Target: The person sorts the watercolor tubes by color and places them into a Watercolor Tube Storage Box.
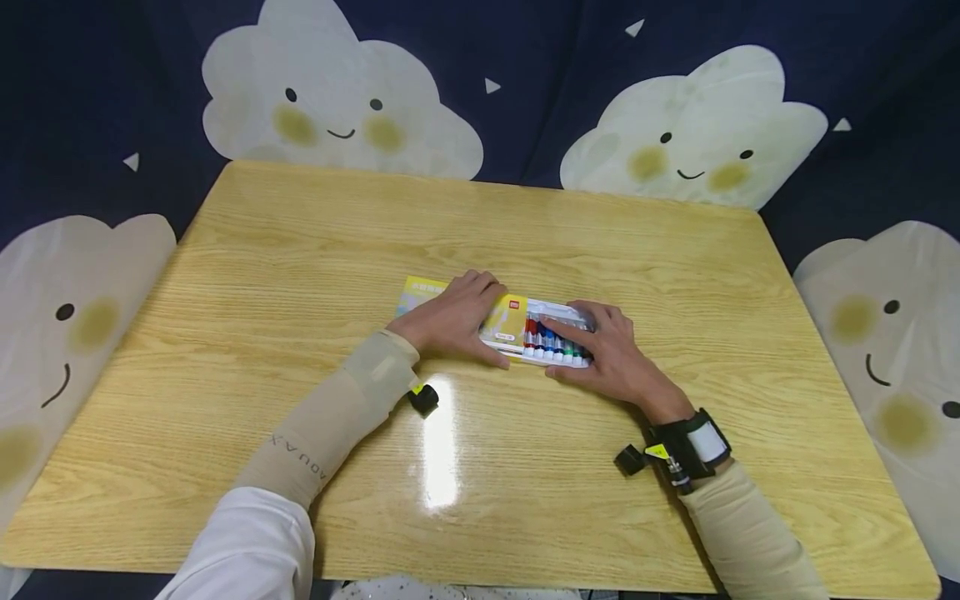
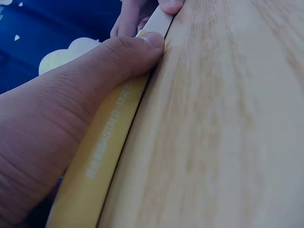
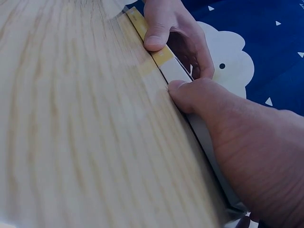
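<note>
A flat yellow cardboard box (image 1: 513, 310) lies near the middle of the table, printed with small lettering along its side. From its right end sticks out a white tray (image 1: 534, 357) holding several paint tubes (image 1: 550, 342) in red, blue and green. My left hand (image 1: 453, 321) grips the box across its width, thumb along the near side and fingers over the far side. Around the tray's exposed part, my right hand (image 1: 618, 358) has its thumb (image 3: 183, 92) on the near side and its index finger over the tubes. The tray's other end is hidden inside the box.
The wooden table (image 1: 300, 242) stretches out on all sides of the box. Behind it hangs a dark blue cloth with smiling clouds (image 1: 697, 125). Small black cameras (image 1: 425, 400) are worn at both wrists, close above the tabletop.
</note>
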### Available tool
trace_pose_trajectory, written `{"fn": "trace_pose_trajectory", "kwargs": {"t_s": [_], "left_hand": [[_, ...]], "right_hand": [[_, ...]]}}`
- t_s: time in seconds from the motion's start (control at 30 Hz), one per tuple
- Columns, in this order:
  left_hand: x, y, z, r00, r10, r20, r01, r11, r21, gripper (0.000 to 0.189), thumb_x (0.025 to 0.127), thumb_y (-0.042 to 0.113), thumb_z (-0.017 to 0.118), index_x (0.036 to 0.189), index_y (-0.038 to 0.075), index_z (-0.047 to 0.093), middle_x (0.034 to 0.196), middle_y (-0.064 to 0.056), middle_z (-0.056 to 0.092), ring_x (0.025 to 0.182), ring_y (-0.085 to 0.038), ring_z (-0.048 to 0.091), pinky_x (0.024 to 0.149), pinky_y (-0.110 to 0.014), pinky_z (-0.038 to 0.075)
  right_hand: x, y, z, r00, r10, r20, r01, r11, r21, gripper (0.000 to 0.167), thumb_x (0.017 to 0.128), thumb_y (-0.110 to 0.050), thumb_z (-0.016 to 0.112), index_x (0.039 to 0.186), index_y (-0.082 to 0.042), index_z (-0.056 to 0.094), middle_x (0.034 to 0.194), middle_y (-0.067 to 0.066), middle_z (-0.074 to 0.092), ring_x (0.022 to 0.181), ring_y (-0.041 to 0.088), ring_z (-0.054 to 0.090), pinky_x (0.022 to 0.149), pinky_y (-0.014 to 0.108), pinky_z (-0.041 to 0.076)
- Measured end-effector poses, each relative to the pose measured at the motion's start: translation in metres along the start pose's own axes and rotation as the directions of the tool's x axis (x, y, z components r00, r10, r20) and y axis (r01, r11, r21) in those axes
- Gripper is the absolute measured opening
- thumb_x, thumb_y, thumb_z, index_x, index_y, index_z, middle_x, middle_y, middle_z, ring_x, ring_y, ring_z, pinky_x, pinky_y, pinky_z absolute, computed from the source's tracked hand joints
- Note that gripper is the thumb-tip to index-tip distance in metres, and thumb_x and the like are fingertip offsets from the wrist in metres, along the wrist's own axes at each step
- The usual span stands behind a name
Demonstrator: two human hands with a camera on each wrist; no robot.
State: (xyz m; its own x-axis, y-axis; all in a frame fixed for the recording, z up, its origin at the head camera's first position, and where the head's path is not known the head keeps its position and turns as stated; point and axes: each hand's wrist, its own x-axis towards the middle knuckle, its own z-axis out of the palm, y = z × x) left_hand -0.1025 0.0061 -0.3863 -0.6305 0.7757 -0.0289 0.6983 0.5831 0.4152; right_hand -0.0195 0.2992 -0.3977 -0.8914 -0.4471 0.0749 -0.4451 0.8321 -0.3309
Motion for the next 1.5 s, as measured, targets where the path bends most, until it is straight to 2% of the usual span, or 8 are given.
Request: {"fn": "trace_pose_trajectory", "kwargs": {"t_s": [0.7, 1.5], "left_hand": [[0.004, 0.003, 0.002, 1.000, 0.013, -0.003, -0.013, 1.000, 0.009, 0.114, 0.074, 0.083, 0.070, 0.154, 0.007, 0.040, 0.149, -0.007, 0.044, 0.133, -0.023, 0.038, 0.116, -0.044, 0.036], [0.010, 0.011, 0.005, 0.999, 0.032, -0.020, -0.032, 0.999, 0.009, 0.112, 0.074, 0.081, 0.072, 0.151, 0.006, 0.043, 0.143, -0.007, 0.047, 0.129, -0.022, 0.039, 0.115, -0.042, 0.037]], "right_hand": [[-0.001, -0.002, -0.001, 1.000, 0.012, 0.010, -0.012, 1.000, -0.006, 0.077, 0.086, -0.051, 0.080, 0.154, -0.040, 0.047, 0.160, 0.018, 0.034, 0.140, 0.041, 0.034, 0.106, 0.060, 0.028], [0.000, -0.001, 0.000, 1.000, 0.008, -0.001, -0.008, 1.000, -0.002, 0.078, 0.086, -0.051, 0.080, 0.155, -0.039, 0.046, 0.160, 0.018, 0.036, 0.138, 0.041, 0.036, 0.107, 0.060, 0.028]]}}
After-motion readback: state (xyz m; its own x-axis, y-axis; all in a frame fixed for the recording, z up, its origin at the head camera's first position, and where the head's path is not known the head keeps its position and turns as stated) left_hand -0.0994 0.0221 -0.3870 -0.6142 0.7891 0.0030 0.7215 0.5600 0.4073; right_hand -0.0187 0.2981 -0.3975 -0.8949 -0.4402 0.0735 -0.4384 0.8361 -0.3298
